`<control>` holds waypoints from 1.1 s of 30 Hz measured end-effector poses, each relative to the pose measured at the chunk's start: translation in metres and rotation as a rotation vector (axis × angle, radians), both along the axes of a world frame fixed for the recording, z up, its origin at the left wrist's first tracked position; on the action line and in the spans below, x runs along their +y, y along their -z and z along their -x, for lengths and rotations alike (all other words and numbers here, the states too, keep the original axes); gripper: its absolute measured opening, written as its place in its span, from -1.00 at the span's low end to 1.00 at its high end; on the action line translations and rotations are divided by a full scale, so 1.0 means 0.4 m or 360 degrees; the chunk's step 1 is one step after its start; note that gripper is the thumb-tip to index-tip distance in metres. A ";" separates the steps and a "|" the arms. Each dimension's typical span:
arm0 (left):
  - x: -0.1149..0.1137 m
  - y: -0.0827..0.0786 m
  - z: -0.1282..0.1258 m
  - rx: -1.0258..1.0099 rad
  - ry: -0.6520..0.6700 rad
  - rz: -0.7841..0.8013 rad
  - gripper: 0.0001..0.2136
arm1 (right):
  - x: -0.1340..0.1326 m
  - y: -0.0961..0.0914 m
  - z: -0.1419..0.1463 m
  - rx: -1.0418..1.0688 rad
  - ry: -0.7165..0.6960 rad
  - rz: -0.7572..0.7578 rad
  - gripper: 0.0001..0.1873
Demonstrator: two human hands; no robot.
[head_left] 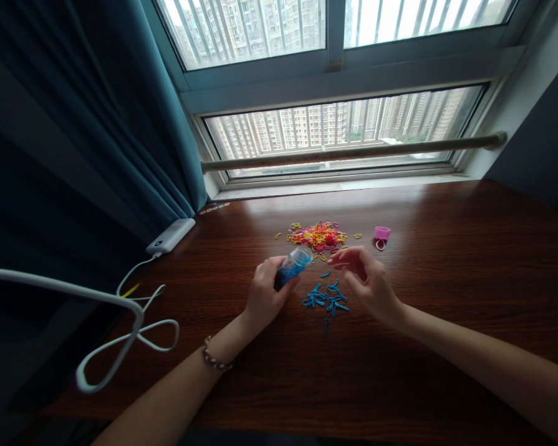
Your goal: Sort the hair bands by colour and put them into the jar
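Bottle (301, 255) in left hand (267, 282), lower end hidden (blue contents (294, 266) blurry); fingers clamped round it. Right hand (369, 282) near its mouth, thumb and fingers apart, fingertips blurry.

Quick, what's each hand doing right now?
Left hand: closed around a clear bottle containing blue pieces.
Right hand: open, loosely curled; no held object visible.

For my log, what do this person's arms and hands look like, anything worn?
The left hand and right hand are ungloved, with no sleeves showing on the forearms. A bracelet, mottled dark and light, circles the left wrist; the right wrist looks bare.
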State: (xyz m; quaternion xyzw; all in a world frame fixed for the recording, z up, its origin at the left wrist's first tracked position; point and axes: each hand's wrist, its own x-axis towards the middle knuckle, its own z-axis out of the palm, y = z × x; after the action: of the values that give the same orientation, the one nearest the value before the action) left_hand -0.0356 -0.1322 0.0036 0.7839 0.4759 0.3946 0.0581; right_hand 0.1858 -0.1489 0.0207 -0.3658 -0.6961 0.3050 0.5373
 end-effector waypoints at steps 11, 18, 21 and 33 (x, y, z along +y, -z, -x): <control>0.001 0.024 0.007 -0.0716 0.0020 0.0213 -0.71 | 0.013 0.061 0.005 -0.1445 -0.0569 -0.0578 -0.69; -0.004 0.012 0.011 -0.0251 0.0046 0.0085 -0.70 | 0.051 0.073 -0.021 -0.1154 -0.0284 -0.0449 -0.77; -0.002 0.011 0.013 -0.0124 0.0067 0.0017 -0.70 | 0.053 0.076 -0.021 -0.1170 -0.0269 -0.0370 -0.72; 0.000 0.001 0.011 0.0043 0.0058 -0.0123 -0.71 | 0.001 0.015 -0.007 -0.1394 -0.0437 -0.0167 -0.88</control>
State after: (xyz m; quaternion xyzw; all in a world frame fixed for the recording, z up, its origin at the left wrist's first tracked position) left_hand -0.0399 -0.1322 0.0034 0.7993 0.4467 0.4009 0.0284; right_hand 0.1887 -0.1485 0.0147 -0.3368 -0.9140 0.1544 0.1650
